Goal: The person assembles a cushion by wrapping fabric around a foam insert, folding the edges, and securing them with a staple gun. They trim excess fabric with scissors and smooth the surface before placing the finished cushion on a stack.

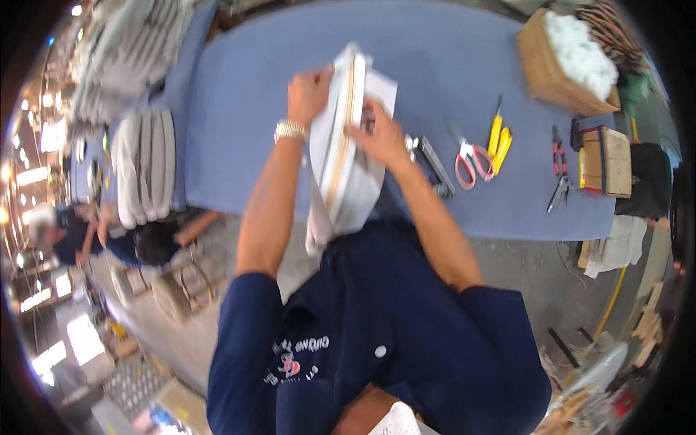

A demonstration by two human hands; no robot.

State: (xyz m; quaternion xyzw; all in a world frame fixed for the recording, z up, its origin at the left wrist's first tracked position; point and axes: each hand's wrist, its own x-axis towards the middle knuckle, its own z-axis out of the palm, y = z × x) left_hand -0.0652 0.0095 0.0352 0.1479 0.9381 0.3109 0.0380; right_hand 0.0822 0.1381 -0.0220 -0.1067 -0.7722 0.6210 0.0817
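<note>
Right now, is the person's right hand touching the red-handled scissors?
Apart: the head view shows blue tabletop between the right hand and the scissors.

The blue table (428, 69) carries a cardboard box (534, 64) of white fluff (580, 54) at its far right corner, scissors (465, 167) and two yellow-handled tools (502, 151) toward the near edge, and red-handled pliers (559, 158) by the right edge.

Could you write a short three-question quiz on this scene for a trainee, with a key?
1. True or false: the left hand and right hand both touch the pale cloth.
2. The handles of the scissors are mainly: A) green; B) black; C) red.
3. Fill in: the cardboard box with white stuffing stands at the far ____ of the table.

Key: 1. True. 2. C. 3. Right.
</note>
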